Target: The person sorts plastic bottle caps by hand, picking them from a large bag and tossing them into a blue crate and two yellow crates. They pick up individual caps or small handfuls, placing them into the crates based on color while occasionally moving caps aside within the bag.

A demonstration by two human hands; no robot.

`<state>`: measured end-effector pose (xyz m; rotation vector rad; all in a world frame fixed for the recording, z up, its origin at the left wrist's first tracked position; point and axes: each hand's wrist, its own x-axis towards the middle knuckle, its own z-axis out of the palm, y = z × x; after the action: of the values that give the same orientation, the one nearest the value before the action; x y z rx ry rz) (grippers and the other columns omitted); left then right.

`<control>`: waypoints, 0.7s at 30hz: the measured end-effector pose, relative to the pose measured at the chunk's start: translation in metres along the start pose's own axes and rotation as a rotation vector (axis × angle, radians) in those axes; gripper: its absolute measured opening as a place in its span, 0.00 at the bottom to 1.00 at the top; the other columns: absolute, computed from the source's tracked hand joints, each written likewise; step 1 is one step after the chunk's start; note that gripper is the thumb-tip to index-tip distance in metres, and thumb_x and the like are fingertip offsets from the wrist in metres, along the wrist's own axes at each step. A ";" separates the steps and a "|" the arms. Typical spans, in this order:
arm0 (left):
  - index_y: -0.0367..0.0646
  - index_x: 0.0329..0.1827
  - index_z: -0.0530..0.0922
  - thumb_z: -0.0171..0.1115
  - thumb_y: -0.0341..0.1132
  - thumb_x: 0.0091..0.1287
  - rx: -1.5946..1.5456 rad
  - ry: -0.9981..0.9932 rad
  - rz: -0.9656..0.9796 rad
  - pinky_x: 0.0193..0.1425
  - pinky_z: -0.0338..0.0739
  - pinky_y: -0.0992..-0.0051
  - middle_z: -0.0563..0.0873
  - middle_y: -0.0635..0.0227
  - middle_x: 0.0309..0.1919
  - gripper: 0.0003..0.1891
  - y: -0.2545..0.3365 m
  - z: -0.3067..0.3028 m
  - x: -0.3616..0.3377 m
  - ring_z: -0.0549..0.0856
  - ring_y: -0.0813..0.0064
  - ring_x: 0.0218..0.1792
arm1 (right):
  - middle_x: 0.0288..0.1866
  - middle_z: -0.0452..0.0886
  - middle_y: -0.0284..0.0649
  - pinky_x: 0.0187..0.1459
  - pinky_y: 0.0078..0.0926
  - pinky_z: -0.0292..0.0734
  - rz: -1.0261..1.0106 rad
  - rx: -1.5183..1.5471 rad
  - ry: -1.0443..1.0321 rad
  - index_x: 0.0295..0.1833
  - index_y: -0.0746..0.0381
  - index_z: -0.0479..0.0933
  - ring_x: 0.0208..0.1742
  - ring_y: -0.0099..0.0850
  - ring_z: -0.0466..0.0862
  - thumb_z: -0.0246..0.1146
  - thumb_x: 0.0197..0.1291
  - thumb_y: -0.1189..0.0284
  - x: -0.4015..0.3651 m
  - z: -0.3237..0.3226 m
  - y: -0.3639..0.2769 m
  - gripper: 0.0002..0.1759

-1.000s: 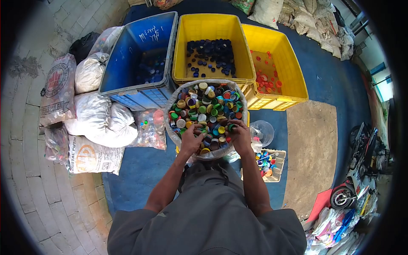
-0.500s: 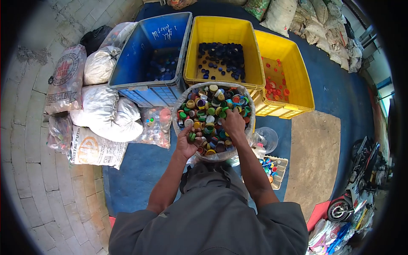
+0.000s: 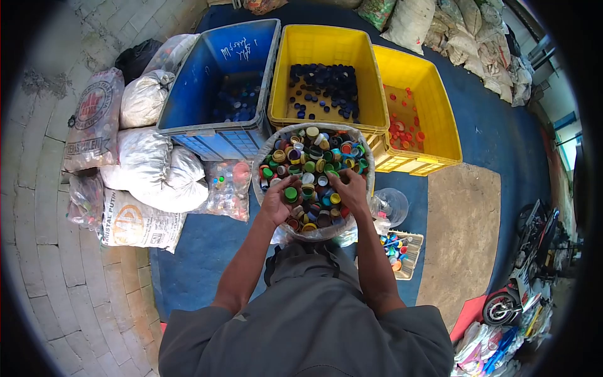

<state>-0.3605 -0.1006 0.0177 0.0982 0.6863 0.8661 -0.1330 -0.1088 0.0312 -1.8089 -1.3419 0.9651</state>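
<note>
Pulled back from the far rim of the sack [image 3: 301, 235], the right hand [image 3: 349, 190] rests curled on the heaped bottle caps [image 3: 314, 157], its grasp hidden, while the left hand [image 3: 276, 202], just beside it, pinches a green cap [image 3: 290, 193] near the sack's left edge.

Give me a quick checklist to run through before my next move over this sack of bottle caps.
1. Left hand holds something: ok, a green cap sits in its fingers.
2. Right hand has a grip: cannot tell, its fingertips lie among the caps.
3. Sack upright, mouth open: ok.
4. Blue crate uncovered: ok.
5. Middle yellow crate has room: ok, dark caps cover part of its floor.
6. Right yellow crate has room: ok, few red caps.
</note>
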 end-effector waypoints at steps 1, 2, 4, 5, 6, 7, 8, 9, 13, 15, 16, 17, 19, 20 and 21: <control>0.42 0.56 0.77 0.57 0.35 0.70 0.059 0.018 0.008 0.41 0.83 0.70 0.85 0.68 0.43 0.13 0.001 0.002 0.004 0.85 0.74 0.41 | 0.29 0.80 0.38 0.27 0.27 0.72 0.085 0.253 -0.060 0.42 0.67 0.78 0.25 0.28 0.78 0.67 0.60 0.58 -0.006 -0.006 0.001 0.21; 0.42 0.56 0.77 0.57 0.35 0.70 0.119 0.032 0.014 0.41 0.83 0.71 0.85 0.68 0.43 0.14 0.001 0.004 0.009 0.85 0.74 0.41 | 0.28 0.80 0.37 0.25 0.24 0.69 0.167 0.507 -0.115 0.42 0.66 0.78 0.24 0.25 0.75 0.66 0.61 0.58 -0.013 -0.014 0.002 0.20; 0.43 0.55 0.77 0.58 0.35 0.70 0.192 0.020 0.047 0.39 0.82 0.74 0.85 0.69 0.42 0.13 0.001 0.006 0.020 0.85 0.76 0.40 | 0.34 0.82 0.38 0.23 0.21 0.64 0.218 0.890 -0.202 0.46 0.65 0.77 0.24 0.23 0.73 0.58 0.65 0.58 -0.023 -0.022 0.015 0.19; 0.43 0.55 0.77 0.58 0.34 0.70 0.229 0.013 0.064 0.38 0.82 0.75 0.85 0.70 0.42 0.13 0.001 0.006 0.026 0.85 0.77 0.40 | 0.35 0.82 0.39 0.24 0.21 0.65 0.245 1.033 -0.198 0.47 0.65 0.76 0.25 0.24 0.74 0.55 0.66 0.58 -0.027 -0.023 0.020 0.19; 0.43 0.52 0.79 0.63 0.32 0.65 0.359 0.123 0.136 0.40 0.80 0.74 0.85 0.71 0.42 0.13 0.001 0.019 0.025 0.84 0.79 0.38 | 0.37 0.82 0.40 0.24 0.22 0.65 0.269 1.177 -0.194 0.48 0.65 0.75 0.27 0.25 0.75 0.53 0.67 0.58 -0.031 -0.024 0.022 0.20; 0.42 0.52 0.79 0.65 0.32 0.64 0.510 0.140 0.204 0.40 0.80 0.74 0.85 0.71 0.41 0.13 0.000 0.028 0.029 0.84 0.79 0.39 | 0.38 0.82 0.41 0.25 0.23 0.66 0.290 1.321 -0.191 0.49 0.65 0.75 0.28 0.26 0.76 0.50 0.69 0.58 -0.033 -0.026 0.022 0.20; 0.42 0.52 0.79 0.66 0.32 0.63 0.659 0.161 0.272 0.41 0.80 0.75 0.85 0.71 0.41 0.14 -0.002 0.035 0.032 0.84 0.78 0.39 | 0.41 0.81 0.43 0.26 0.24 0.67 0.301 1.346 -0.230 0.49 0.63 0.73 0.32 0.29 0.77 0.45 0.70 0.55 -0.035 -0.030 0.024 0.22; 0.41 0.52 0.79 0.68 0.31 0.62 0.806 0.183 0.343 0.42 0.80 0.75 0.85 0.71 0.41 0.15 -0.002 0.038 0.035 0.84 0.77 0.40 | 0.40 0.81 0.42 0.26 0.24 0.67 0.320 1.349 -0.206 0.47 0.62 0.73 0.32 0.29 0.77 0.46 0.70 0.55 -0.039 -0.032 0.021 0.21; 0.38 0.54 0.77 0.73 0.34 0.56 1.684 0.140 0.916 0.49 0.80 0.65 0.85 0.58 0.43 0.23 0.000 0.033 0.060 0.85 0.58 0.45 | 0.38 0.80 0.39 0.23 0.21 0.66 0.327 1.329 -0.133 0.42 0.59 0.72 0.29 0.28 0.77 0.53 0.69 0.56 -0.042 -0.028 0.021 0.17; 0.38 0.55 0.76 0.74 0.34 0.53 1.786 0.132 0.930 0.50 0.80 0.63 0.84 0.56 0.45 0.26 -0.001 0.037 0.061 0.85 0.55 0.46 | 0.37 0.80 0.37 0.21 0.19 0.64 0.329 1.297 -0.096 0.40 0.58 0.72 0.27 0.26 0.77 0.57 0.69 0.57 -0.043 -0.026 0.020 0.15; 0.38 0.56 0.76 0.74 0.34 0.52 1.836 0.124 0.939 0.51 0.79 0.62 0.84 0.54 0.46 0.27 -0.001 0.039 0.062 0.85 0.53 0.46 | 0.37 0.79 0.36 0.21 0.18 0.64 0.344 1.278 -0.074 0.40 0.58 0.71 0.26 0.26 0.76 0.59 0.68 0.58 -0.042 -0.026 0.016 0.14; 0.38 0.57 0.75 0.74 0.34 0.53 1.863 0.129 0.918 0.51 0.79 0.62 0.84 0.54 0.47 0.27 -0.002 0.039 0.065 0.84 0.53 0.46 | 0.36 0.79 0.35 0.20 0.17 0.63 0.359 1.261 -0.052 0.39 0.58 0.71 0.25 0.25 0.76 0.60 0.68 0.59 -0.042 -0.026 0.011 0.14; 0.39 0.58 0.75 0.73 0.34 0.54 1.920 0.149 0.872 0.51 0.79 0.61 0.84 0.53 0.47 0.28 -0.004 0.034 0.068 0.84 0.53 0.47 | 0.31 0.79 0.31 0.20 0.16 0.63 0.350 1.169 -0.032 0.35 0.56 0.72 0.23 0.23 0.74 0.64 0.66 0.60 -0.041 -0.026 -0.002 0.13; 0.38 0.58 0.75 0.73 0.34 0.54 1.921 0.142 0.878 0.51 0.79 0.61 0.84 0.53 0.47 0.28 -0.004 0.032 0.070 0.84 0.52 0.47 | 0.30 0.79 0.30 0.20 0.16 0.64 0.335 1.084 -0.023 0.35 0.55 0.72 0.22 0.22 0.74 0.65 0.65 0.60 -0.037 -0.021 0.002 0.14; 0.38 0.57 0.76 0.73 0.34 0.54 1.921 0.138 0.883 0.51 0.79 0.61 0.83 0.52 0.47 0.27 -0.005 0.030 0.070 0.84 0.52 0.47 | 0.29 0.79 0.30 0.20 0.16 0.64 0.321 0.997 -0.016 0.34 0.55 0.72 0.22 0.21 0.74 0.66 0.65 0.60 -0.033 -0.018 0.007 0.14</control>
<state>-0.3073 -0.0472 0.0034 2.1951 1.4333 0.7092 -0.1210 -0.1441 0.0398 -1.2150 -0.3904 1.4668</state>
